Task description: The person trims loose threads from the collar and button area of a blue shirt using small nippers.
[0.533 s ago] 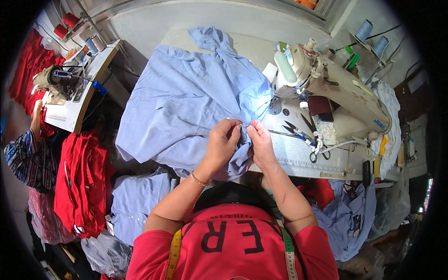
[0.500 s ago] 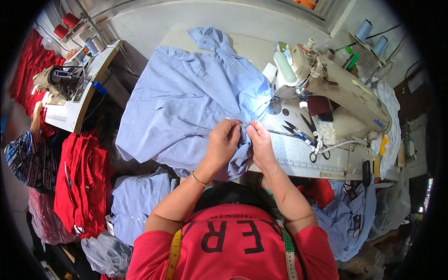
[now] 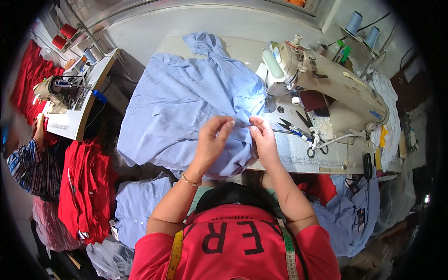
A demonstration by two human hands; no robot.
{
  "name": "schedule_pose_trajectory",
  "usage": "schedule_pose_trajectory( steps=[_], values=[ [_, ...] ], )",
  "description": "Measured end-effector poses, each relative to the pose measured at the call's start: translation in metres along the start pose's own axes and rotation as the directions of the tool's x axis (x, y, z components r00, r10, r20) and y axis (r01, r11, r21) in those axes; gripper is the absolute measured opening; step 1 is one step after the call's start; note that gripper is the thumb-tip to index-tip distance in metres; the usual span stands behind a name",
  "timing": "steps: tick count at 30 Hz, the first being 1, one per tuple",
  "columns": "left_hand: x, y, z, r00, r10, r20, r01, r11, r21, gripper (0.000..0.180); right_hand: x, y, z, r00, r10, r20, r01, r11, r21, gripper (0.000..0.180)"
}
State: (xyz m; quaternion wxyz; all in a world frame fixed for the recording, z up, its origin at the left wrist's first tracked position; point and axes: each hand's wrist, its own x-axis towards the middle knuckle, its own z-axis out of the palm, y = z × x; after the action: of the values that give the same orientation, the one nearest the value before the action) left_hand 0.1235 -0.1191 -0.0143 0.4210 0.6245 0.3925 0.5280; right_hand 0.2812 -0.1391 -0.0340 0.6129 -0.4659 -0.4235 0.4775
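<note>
A light blue shirt (image 3: 172,102) lies spread and wrinkled over the sewing table, its near edge hanging over the front. My right hand (image 3: 265,142) pinches a gathered part of it between thumb and fingers. To the left, my left hand (image 3: 212,137) has its thumb and fingertips drawn together just above the cloth; what is between them is too small to make out. The sewing machine (image 3: 326,79) stands to the right, its lamp lighting the cloth beside the needle area. Black scissors (image 3: 311,151) and blue-handled snips (image 3: 294,128) lie right of my right hand.
Another sewing machine (image 3: 53,91) stands at the left, where another person's arm (image 3: 39,128) reaches in. Folded red garments (image 3: 86,191) and blue shirts (image 3: 142,200) are stacked at my left. More blue shirts (image 3: 347,219) hang at the right. Thread cones (image 3: 354,22) stand at the back right.
My hands have moved apart, the left one going leftward from the right with its fingers raised off the cloth. The whole view has shifted slightly.
</note>
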Motion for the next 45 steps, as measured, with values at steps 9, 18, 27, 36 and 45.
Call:
schedule_pose_trajectory(
  steps=[9,18,27,36,45],
  values=[
    [-0.011,0.013,0.037,0.98,-0.147,0.136,0.158,0.984,-0.076,0.01,-0.016,-0.021,-0.018,0.971,-0.231,0.067,0.239,0.958,-0.157,0.007],
    [-0.009,0.016,0.068,0.945,-0.22,0.241,0.268,0.945,-0.189,0.006,-0.021,-0.037,-0.044,0.997,-0.018,0.071,0.024,0.996,-0.085,0.007],
    [-0.005,0.026,0.041,0.987,0.016,0.157,-0.04,0.987,0.153,0.005,0.032,-0.07,-0.189,0.853,-0.462,-0.245,-0.027,0.429,-0.903,0.014],
    [-0.008,0.013,-0.006,0.999,-0.007,0.038,-0.001,0.978,0.208,0.008,0.03,-0.075,-0.192,0.872,-0.487,-0.05,0.081,0.244,-0.966,0.012],
    [0.0,0.008,-0.016,0.975,0.155,0.157,-0.209,0.872,0.443,0.02,-0.012,-0.034,-0.023,0.962,0.122,0.244,0.062,0.774,-0.63,0.061]
  ],
)
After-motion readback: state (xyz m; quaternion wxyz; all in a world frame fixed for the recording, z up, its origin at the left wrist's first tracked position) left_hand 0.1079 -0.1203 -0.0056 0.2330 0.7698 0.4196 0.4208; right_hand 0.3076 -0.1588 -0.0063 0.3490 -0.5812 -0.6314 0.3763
